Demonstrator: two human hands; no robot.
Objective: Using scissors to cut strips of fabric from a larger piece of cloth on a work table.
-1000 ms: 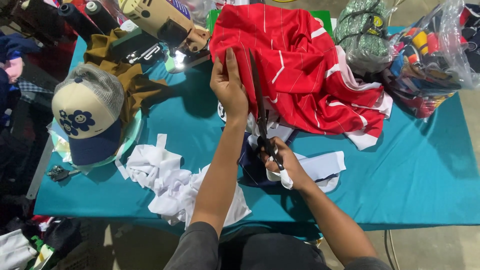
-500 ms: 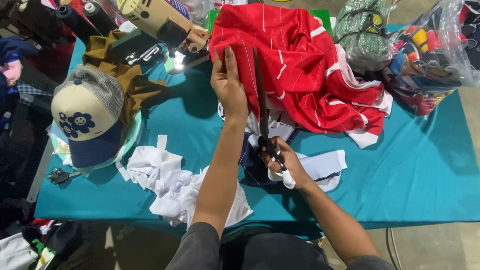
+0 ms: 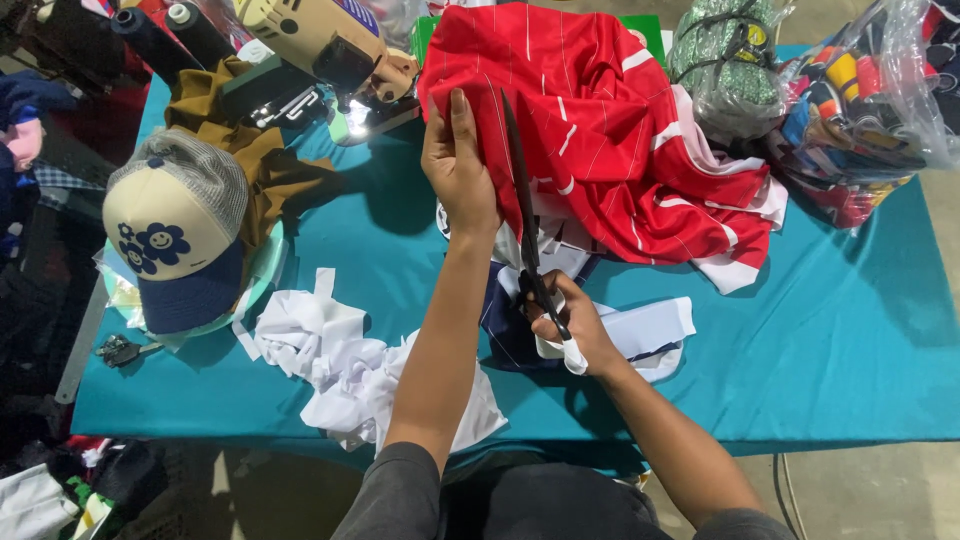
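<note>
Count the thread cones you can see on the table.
2: a black cone and a dark cone stand side by side at the far left corner, beside the brown cloth. Others may be hidden off frame.

A: Where does the single view look from?
B: From the person's head, facing steeply down over a teal-covered table (image 3: 850,340), close enough that both forearms reach up from the bottom edge.
A: How much does it take in?
B: The table from near edge to far edge, plus strips of floor below. No second view overlaps it.
</note>
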